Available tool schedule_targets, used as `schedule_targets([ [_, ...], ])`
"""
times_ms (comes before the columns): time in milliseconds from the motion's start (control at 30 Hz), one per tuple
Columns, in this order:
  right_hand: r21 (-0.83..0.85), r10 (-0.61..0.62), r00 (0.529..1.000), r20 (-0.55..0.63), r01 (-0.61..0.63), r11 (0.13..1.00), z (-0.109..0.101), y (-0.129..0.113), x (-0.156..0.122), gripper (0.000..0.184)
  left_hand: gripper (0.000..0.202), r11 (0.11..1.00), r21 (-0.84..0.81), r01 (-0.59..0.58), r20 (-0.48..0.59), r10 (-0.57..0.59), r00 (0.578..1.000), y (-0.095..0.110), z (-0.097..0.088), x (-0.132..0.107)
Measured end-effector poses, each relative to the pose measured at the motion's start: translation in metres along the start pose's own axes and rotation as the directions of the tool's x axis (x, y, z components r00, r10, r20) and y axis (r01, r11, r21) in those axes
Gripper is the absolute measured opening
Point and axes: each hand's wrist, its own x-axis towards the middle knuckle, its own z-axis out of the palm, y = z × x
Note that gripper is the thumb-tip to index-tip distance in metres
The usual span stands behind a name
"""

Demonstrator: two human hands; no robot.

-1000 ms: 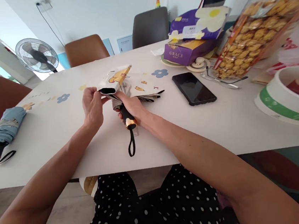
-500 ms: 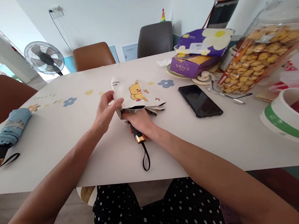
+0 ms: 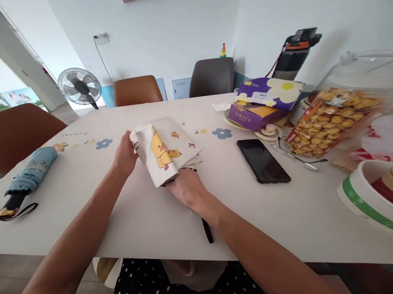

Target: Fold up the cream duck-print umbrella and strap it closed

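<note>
A white folding umbrella (image 3: 157,147) with yellow duck prints lies on the table in front of me, its fabric loosely gathered in pleats. At its left edge my left hand (image 3: 126,152) grips the cloth, the fingertips partly behind it. My right hand (image 3: 187,186) is closed around the umbrella near its lower end, the fingers tucked under the fabric. The handle is mostly hidden beneath that hand and forearm; its black wrist strap (image 3: 207,231) pokes out below.
A folded blue umbrella (image 3: 32,172) lies at the left. To the right are a phone (image 3: 263,161), eyeglasses (image 3: 300,160), a purple box (image 3: 256,116), a clear pitcher (image 3: 357,84) behind a bag of snacks (image 3: 335,124), and tape rolls (image 3: 363,197). Chairs and a fan (image 3: 79,86) stand beyond.
My left hand has drawn the duck-printed fabric left and down over the umbrella's lower end. The handle, visible before, is now covered. The camera view has tilted up.
</note>
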Motion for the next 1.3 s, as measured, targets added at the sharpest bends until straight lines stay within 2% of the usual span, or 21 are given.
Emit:
schedule_targets([
  [67,-0.115,-0.085,0.995,-0.059,0.078,0.99,-0.004,0.0,0.002,0.006,0.044,0.992,-0.101,0.073,0.074,-0.066,0.995,0.004,-0.004,-0.001],
  [133,-0.021,-0.053,0.992,-0.117,0.051,0.998,-0.011,-0.002,0.005,0.008,0.047,0.98,-0.153,0.129,0.161,-0.104,0.981,0.006,-0.007,-0.005],
  [200,0.244,0.098,0.995,0.001,-0.095,0.965,-0.019,-0.006,0.008,0.02,0.048,0.973,-0.152,0.176,0.198,-0.144,0.969,0.005,-0.01,-0.008],
  [300,0.579,0.235,0.962,0.143,-0.273,0.769,-0.029,-0.009,0.01,0.029,0.055,0.948,-0.13,0.29,0.188,-0.263,0.946,0.004,-0.014,-0.006],
  [367,0.66,0.28,0.94,0.194,-0.336,0.672,-0.03,-0.009,0.01,0.031,0.061,0.926,-0.145,0.347,0.204,-0.316,0.927,0.004,-0.016,-0.003],
  [433,0.671,0.303,0.928,0.216,-0.367,0.645,-0.027,-0.009,0.01,0.032,0.062,0.917,-0.183,0.354,0.207,-0.316,0.926,0.005,-0.017,0.001],
  [533,0.651,0.349,0.915,0.203,-0.392,0.65,-0.02,-0.009,0.008,0.032,0.043,0.918,-0.203,0.342,0.147,-0.316,0.937,0.004,-0.018,0.003],
  [633,0.66,0.366,0.906,0.213,-0.41,0.63,-0.019,-0.01,0.009,0.031,0.017,0.911,-0.092,0.402,0.065,-0.397,0.915,-0.001,-0.017,0.004],
  [700,0.691,0.331,0.909,0.253,-0.409,0.596,-0.021,-0.008,0.011,0.031,0.012,0.903,-0.035,0.429,0.026,-0.428,0.903,-0.006,-0.016,0.003],
  [733,0.689,0.313,0.91,0.272,-0.411,0.597,-0.023,-0.006,0.012,0.031,0.012,0.903,-0.024,0.428,0.013,-0.428,0.904,-0.008,-0.015,0.003],
  [767,0.658,0.301,0.913,0.275,-0.407,0.633,-0.025,-0.004,0.013,0.032,0.013,0.908,-0.022,0.419,0.006,-0.418,0.908,-0.01,-0.015,0.002],
  [800,0.586,0.304,0.92,0.248,-0.392,0.709,-0.026,-0.002,0.014,0.034,0.014,0.913,-0.025,0.406,0.002,-0.407,0.914,-0.011,-0.014,0.001],
  [833,0.465,0.293,0.939,0.179,-0.343,0.816,-0.027,0.0,0.015,0.032,0.015,0.919,-0.028,0.392,-0.002,-0.393,0.92,-0.012,-0.013,0.0],
  [867,0.333,0.245,0.968,0.059,-0.25,0.909,-0.027,0.002,0.016,0.028,0.015,0.926,-0.021,0.376,-0.002,-0.376,0.927,-0.012,-0.012,-0.001],
  [900,0.212,0.182,0.983,-0.036,-0.17,0.962,-0.027,0.004,0.016,0.025,0.015,0.933,-0.007,0.359,0.001,-0.359,0.933,-0.013,-0.011,-0.002],
  [933,0.113,0.153,0.985,-0.074,-0.144,0.983,-0.025,0.004,0.016,0.024,0.015,0.938,0.012,0.345,0.003,-0.345,0.938,-0.013,-0.01,-0.002],
  [1033,-0.034,0.221,0.973,-0.071,-0.224,0.974,-0.021,0.004,0.015,0.027,0.017,0.941,0.056,0.333,0.002,-0.334,0.943,-0.015,-0.008,-0.003],
  [1167,-0.047,0.27,0.958,-0.096,-0.275,0.96,-0.018,0.001,0.016,0.03,0.019,0.938,0.022,0.346,-0.019,-0.345,0.938,-0.019,-0.007,-0.004],
  [1233,0.004,0.308,0.945,-0.114,-0.309,0.951,-0.019,0.001,0.018,0.03,0.018,0.941,-0.012,0.337,-0.031,-0.337,0.941,-0.019,-0.006,-0.005],
  [1300,0.153,0.332,0.938,-0.101,-0.315,0.937,-0.021,0.001,0.019,0.025,0.017,0.943,-0.051,0.328,-0.063,-0.331,0.942,-0.019,-0.006,-0.006],
])
